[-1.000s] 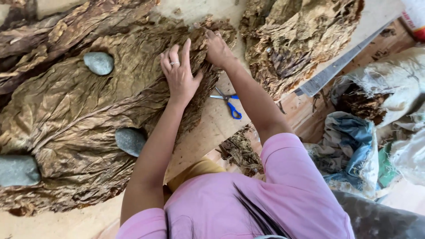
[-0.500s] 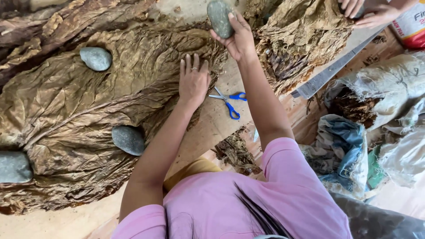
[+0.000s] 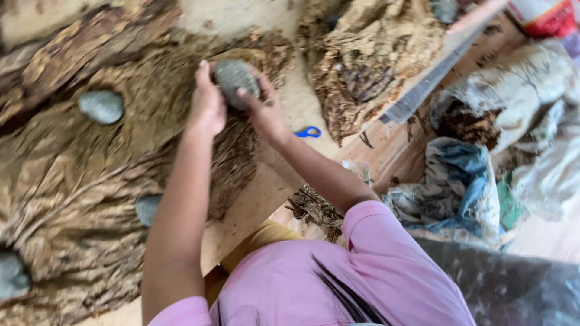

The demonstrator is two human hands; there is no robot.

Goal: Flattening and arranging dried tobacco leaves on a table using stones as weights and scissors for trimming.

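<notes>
Both my hands hold one smooth grey stone (image 3: pixel 234 78) above the right part of a wide spread of flattened brown dried leaves (image 3: pixel 78 175). My left hand (image 3: pixel 206 102) cups the stone's left side. My right hand (image 3: pixel 263 108) grips it from the right and below. Other grey stones rest on the leaves: one at the upper left (image 3: pixel 101 105), one half hidden behind my left forearm (image 3: pixel 147 208), one at the left edge (image 3: pixel 12 276). My arms wear pink short sleeves.
A second heap of crumpled dried leaves (image 3: pixel 368 60) lies at the top centre. Blue-handled scissors (image 3: pixel 308 131) lie on the board beside my right wrist. A long metal strip (image 3: pixel 423 90) runs diagonally at right, with cloth and plastic bags (image 3: pixel 459 175) beyond it.
My right hand brought the stone down from the top of the view to over the leaf spread, and my left hand lifted off the leaves to take hold of it too.
</notes>
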